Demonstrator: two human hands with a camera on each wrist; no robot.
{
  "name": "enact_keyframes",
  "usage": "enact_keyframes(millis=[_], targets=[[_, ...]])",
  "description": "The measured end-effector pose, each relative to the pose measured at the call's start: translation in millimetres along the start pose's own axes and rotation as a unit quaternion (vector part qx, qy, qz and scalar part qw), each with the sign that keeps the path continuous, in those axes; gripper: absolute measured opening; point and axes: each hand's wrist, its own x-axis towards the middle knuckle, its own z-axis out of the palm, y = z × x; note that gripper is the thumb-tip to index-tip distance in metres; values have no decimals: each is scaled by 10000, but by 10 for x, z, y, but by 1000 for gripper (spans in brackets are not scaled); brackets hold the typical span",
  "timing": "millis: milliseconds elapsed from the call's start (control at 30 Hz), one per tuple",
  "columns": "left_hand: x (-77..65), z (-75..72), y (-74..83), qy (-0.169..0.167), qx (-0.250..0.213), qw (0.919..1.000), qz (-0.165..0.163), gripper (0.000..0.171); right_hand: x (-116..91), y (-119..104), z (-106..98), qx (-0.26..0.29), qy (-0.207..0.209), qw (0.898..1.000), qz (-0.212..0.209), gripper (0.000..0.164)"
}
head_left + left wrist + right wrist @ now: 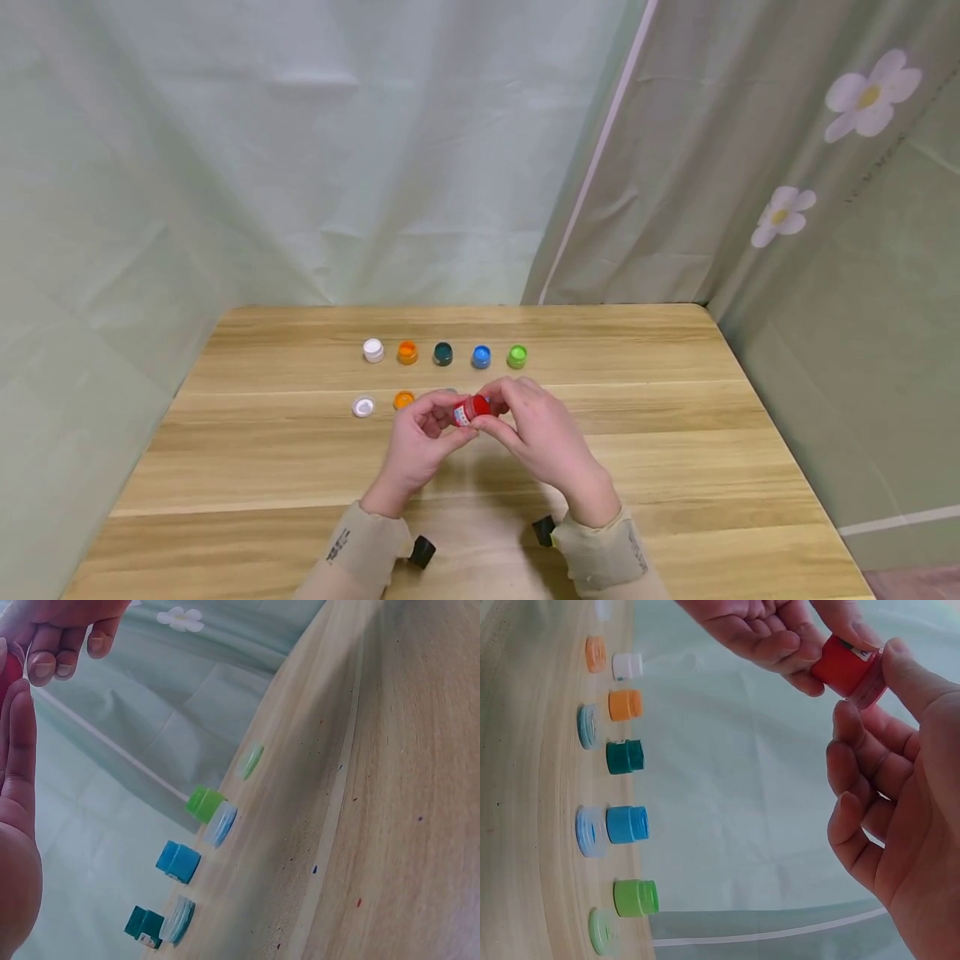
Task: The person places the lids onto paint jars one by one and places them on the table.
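Note:
A small red paint jar [463, 412] is held up above the table between both hands. My left hand [417, 446] grips its body, where a printed label shows. With thumb and fingertips my right hand [542, 429] pinches the clear-edged lid [870, 688] at the other end of the jar. In the right wrist view the jar is tilted, its lid end toward the right palm. The left wrist view catches only a sliver of the red jar [10, 669], mostly hidden by fingers.
Open paint jars stand in a row: white [372, 351], orange [407, 353], dark green [443, 354], blue [482, 357], light green [517, 357]. Nearer lie their lids, among them white [363, 407], orange [404, 400], blue [591, 831] and green [603, 931]. A curtain hangs behind the wooden table [262, 467].

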Motion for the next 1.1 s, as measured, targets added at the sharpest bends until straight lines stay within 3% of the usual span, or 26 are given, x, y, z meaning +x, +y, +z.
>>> enact_keyframes(millis=[267, 533, 700, 933, 1100], targets=[[26, -4, 19, 370, 46, 9993, 2, 35, 13, -24, 52, 96, 198, 9996, 189, 21], [42, -7, 10, 238, -73, 9996, 140, 36, 4, -16, 18, 253, 286, 9993, 39, 46], [28, -11, 0, 202, -166, 9996, 93, 40, -7, -21, 0, 318, 259, 9992, -33, 41], [38, -90, 63, 357, 132, 9982, -460, 52, -41, -15, -52, 491, 351, 9980, 202, 31], [-2, -386, 133, 794, 692, 9901, -929, 52, -42, -9, -89, 525, 268, 9977, 346, 29]])
